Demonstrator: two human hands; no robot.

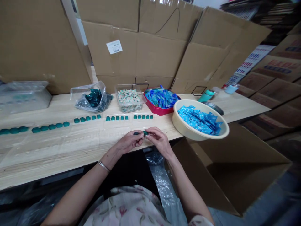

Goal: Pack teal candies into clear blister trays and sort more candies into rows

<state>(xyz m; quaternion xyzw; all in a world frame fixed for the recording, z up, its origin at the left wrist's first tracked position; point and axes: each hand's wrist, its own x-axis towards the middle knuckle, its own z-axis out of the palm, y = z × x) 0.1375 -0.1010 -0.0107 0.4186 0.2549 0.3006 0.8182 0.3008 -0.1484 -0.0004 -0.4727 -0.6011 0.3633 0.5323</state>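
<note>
Left hand (pixel 129 142) and right hand (pixel 160 140) are meeting just above the tabletop's (pixel 77 157) near edge, both sets of fingers apparently clamped on a small green piece (pixel 145 133) — it's sitting between the fingertips. A dark bit (pixel 135 133) is showing at the left fingers; can't tell if it's a separate part.

Doing it well: I'd be keeping the left pinch steady and letting the right fingertips do the fine work, with light pressure so nothing is slipping. Working a little farther in over the surface would be safer — a dropped piece could be going off the edge.

Tabletop is pale, wood-look. Short rows of green pieces (pixel 117 118) are running along it, with clear plastic lying around them. Behind, a plastic bag (pixel 103 89), a clear tub (pixel 130 110) of small pale pieces and a red tray (pixel 158 110) of blue strips are lining up; a cream basin (pixel 199 136) of blue packets is sitting to the right. Cardboard panels (pixel 155 56) are walling the back; stacked cartons (pixel 279 88) are filling the right.
</note>
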